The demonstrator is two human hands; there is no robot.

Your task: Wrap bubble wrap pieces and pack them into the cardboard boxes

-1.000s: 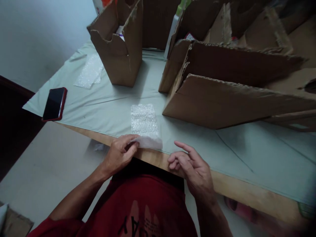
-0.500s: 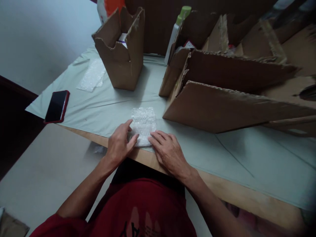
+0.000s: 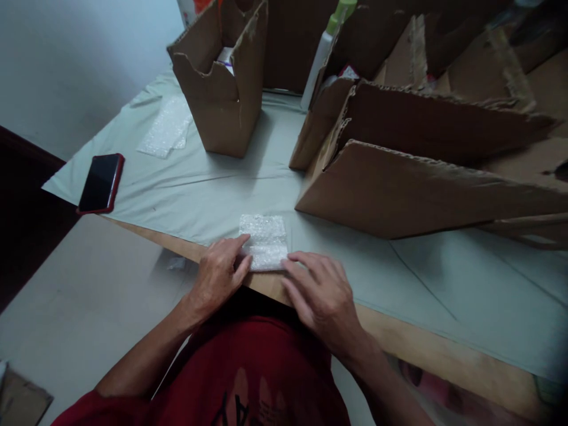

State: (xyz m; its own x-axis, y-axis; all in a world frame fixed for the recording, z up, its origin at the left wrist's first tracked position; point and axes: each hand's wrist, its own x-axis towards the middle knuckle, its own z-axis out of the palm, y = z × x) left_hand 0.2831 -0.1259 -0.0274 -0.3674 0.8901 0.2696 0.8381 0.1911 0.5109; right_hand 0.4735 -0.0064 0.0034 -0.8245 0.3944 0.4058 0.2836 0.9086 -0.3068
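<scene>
**Folded wrap at the table edge, both hands pressing**

Since the earlier frames, both hands have closed in on the bubble wrap (image 3: 264, 242), which now lies shorter and doubled, nearer the body; the right hand (image 3: 322, 296), then lifted clear, now rests on the cloth. Left hand (image 3: 218, 277): fingers flat, tips pressing the wrap's left near corner, nothing gripped; right hand: fingers spread and flat, tips touching the wrap's right near corner, nothing gripped. Wrap: between the two hands, just ahead of the fingertips, on the cloth (image 3: 213, 189) at the table's near edge, with bare wood (image 3: 426, 343) showing under the right wrist.

Risks, as judged from this position: the fold is held by fingertip pressure alone, so it may spring open if either hand lifts; the wrap sits close to the edge, so a pull toward the body could drag it off; the cloth is loose and creased, so a sliding press may bunch it and skew the fold. Beyond the right hand stands a large box (image 3: 399, 189), beyond the left a tall box (image 3: 222, 100); far left of the left hand lies a phone (image 3: 100, 183) near the cloth's corner, which a tug on the cloth could shift.
</scene>
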